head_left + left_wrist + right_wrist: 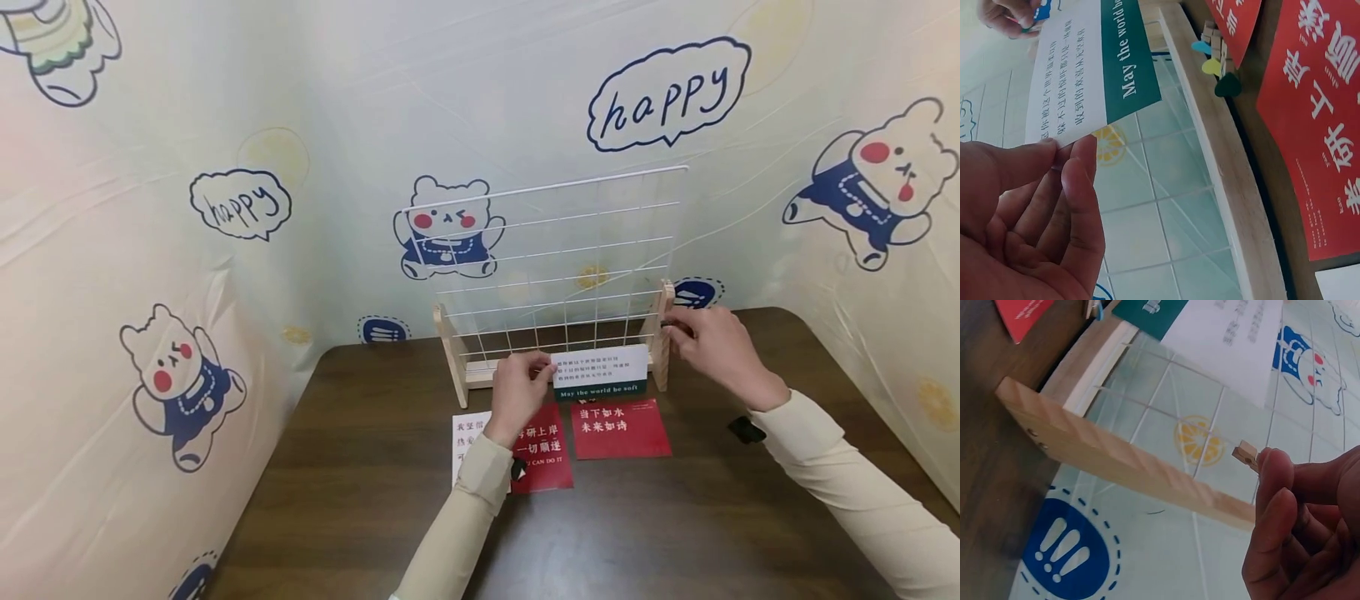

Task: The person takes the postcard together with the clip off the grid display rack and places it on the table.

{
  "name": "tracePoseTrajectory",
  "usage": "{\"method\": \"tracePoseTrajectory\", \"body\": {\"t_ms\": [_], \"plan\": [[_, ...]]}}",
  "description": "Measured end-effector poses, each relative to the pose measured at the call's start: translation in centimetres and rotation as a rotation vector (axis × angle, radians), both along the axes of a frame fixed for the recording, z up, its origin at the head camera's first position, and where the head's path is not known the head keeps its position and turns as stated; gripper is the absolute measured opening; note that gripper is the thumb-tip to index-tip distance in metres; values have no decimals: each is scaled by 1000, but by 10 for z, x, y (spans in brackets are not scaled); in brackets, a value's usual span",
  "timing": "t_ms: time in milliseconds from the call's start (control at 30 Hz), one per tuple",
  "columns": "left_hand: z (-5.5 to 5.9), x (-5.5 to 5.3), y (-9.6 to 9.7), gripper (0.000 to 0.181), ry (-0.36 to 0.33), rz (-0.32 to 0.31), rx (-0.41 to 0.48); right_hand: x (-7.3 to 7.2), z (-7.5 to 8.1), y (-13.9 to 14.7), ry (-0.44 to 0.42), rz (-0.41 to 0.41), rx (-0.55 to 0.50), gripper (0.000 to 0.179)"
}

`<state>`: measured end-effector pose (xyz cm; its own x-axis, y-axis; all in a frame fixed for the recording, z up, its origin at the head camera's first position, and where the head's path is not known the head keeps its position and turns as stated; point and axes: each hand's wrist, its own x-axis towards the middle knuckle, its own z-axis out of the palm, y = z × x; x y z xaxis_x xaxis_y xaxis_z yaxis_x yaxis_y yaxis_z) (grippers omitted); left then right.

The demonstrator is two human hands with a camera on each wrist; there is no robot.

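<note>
My left hand (513, 396) pinches the lower left corner of a white card (1082, 81) with a green band reading "May the world be soft". The card stands in front of a white wire grid (543, 190) set in a wooden stand (453, 358). My right hand (716, 350) is by the stand's right post. Between its thumb and index finger it holds a small wooden clothespin (1246, 453), apart from the card in the right wrist view.
Two red cards (621, 446) (546, 477) and a white card (463, 454) lie on the dark wooden table (315, 500). Several small clothespins with coloured hearts (1227, 85) lie by the stand's base. A printed curtain (337, 167) surrounds the table.
</note>
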<state>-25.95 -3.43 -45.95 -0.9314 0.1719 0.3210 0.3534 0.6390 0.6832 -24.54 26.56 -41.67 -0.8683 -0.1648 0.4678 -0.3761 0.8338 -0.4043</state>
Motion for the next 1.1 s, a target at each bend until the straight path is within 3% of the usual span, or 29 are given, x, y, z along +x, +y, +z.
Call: {"method": "tracePoseTrajectory", "body": {"t_ms": [333, 567, 733, 1100], "plan": [[-4, 9, 0, 12, -66, -34, -29, 2, -16, 15, -137, 9, -11, 18], [-6, 14, 1, 14, -114, -82, -48, 3, -30, 23, -169, -4, -22, 18], [-6, 20, 2, 13, -188, -127, -7, 1, -38, 27, -188, -10, -34, 16], [-13, 31, 2, 10, -313, -193, 45, 2, -54, 27, -322, -17, -38, 21]]}}
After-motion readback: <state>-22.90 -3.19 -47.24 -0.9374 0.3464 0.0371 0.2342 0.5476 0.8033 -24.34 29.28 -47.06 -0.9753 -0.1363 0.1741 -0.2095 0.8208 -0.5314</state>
